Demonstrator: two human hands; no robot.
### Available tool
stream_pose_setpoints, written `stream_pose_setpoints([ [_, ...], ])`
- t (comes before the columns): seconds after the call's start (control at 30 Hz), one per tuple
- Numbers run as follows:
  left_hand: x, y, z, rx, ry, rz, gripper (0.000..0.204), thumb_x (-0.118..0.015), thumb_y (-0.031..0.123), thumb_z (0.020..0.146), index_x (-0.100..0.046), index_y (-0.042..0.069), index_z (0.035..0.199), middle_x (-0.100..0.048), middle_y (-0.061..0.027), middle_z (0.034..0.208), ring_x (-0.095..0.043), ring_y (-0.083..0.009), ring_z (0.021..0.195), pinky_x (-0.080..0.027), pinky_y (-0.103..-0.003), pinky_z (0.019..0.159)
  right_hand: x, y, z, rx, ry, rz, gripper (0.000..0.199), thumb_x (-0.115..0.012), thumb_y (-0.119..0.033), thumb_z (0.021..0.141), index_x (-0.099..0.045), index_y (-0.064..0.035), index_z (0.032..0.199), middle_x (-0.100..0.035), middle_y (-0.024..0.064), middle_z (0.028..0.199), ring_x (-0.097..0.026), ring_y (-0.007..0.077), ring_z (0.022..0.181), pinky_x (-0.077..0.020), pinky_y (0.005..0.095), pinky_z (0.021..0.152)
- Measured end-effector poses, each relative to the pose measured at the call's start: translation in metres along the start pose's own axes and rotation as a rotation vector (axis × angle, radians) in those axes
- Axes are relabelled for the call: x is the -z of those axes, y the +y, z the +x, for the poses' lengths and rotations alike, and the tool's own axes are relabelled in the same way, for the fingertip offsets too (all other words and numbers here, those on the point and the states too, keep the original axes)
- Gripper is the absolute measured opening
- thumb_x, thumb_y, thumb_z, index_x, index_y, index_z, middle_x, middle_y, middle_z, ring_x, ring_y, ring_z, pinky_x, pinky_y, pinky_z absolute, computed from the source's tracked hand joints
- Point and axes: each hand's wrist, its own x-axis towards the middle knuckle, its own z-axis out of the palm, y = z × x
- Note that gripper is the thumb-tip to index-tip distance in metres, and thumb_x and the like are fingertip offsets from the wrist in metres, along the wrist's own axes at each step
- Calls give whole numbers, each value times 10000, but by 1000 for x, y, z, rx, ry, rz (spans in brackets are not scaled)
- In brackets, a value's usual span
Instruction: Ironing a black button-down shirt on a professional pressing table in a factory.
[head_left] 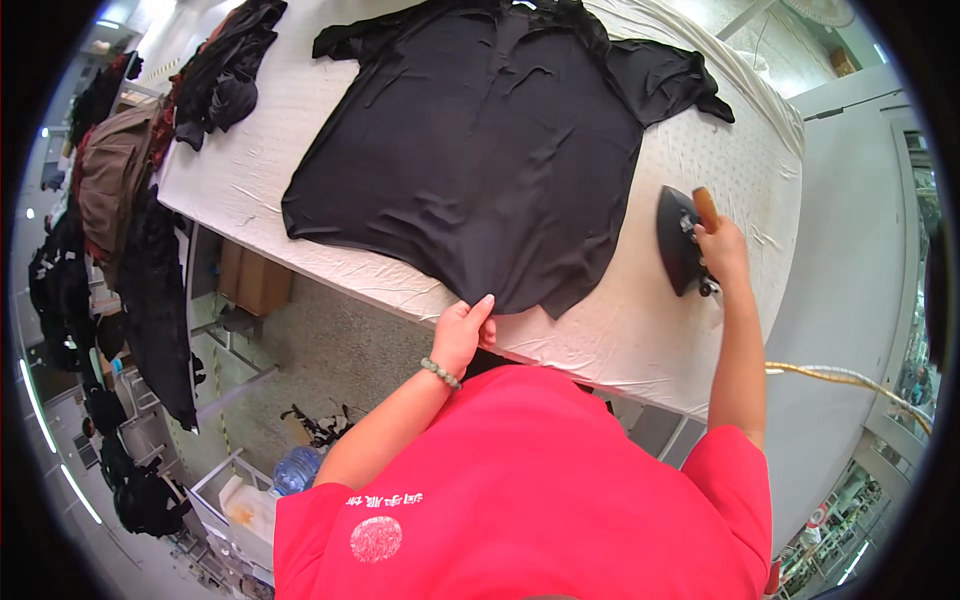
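Black shirt (pixel 480 160) lies spread on white table (pixel 230 182); body mostly smooth, creases left near hem, seemingly partway. Left hand (pixel 463 336) pinches hem; right hand (pixel 727 252), fingers closed, grips iron (pixel 677 240) beside shirt.

a pale grey wall (pixel 850 220) stands right of the white-covered table (pixel 260 170); grey floor (pixel 365 340) shows below it, bright tube lights (pixel 38 406) far left.

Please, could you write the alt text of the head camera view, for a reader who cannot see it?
A person's left hand pinches a black short-sleeved shirt by its lower edge on a white-covered table, while the right hand grips the brown handle of an iron to the shirt's right. Dark garments hang beyond the table's left side.
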Motion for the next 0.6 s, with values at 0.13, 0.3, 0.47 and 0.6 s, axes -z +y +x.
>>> stream_pose_setpoints([
  [0.13,53,30,27,-72,39,413,317,-646,344,1022,-643,82,845,-598,-4,666,-567,-117,551,-468,-272,558,0,-1,-27,-46,131,-73,341,-706,-278,931,-658,-44,1175,-715,207,1066,-683,417,993,-531,495,863],
  [0.3,222,133,102,-762,633,891,364,-742,246,930,-625,10,1182,-640,-127,1051,-628,-242,948,-521,-389,883,-33,-62,-106,302,664,183,247,-709,-173,924,-668,-24,1117,-715,150,1049,-697,333,897,-553,430,831],
  [0.47,311,175,135,-460,661,1152,466,-785,328,890,-614,-3,1170,-663,-130,926,-643,-301,852,-522,-410,859,-168,-124,-205,-321,-43,550,342,-761,-318,892,-676,-4,997,-710,93,781,-695,220,729,-559,373,689],
  [0.6,344,177,154,-373,435,1362,400,-775,281,910,-599,-8,1124,-665,-82,866,-644,-253,805,-526,-391,818,-151,-142,-203,-424,-312,922,268,-719,-291,915,-661,-32,877,-648,52,664,-642,164,577,-517,335,531],
])
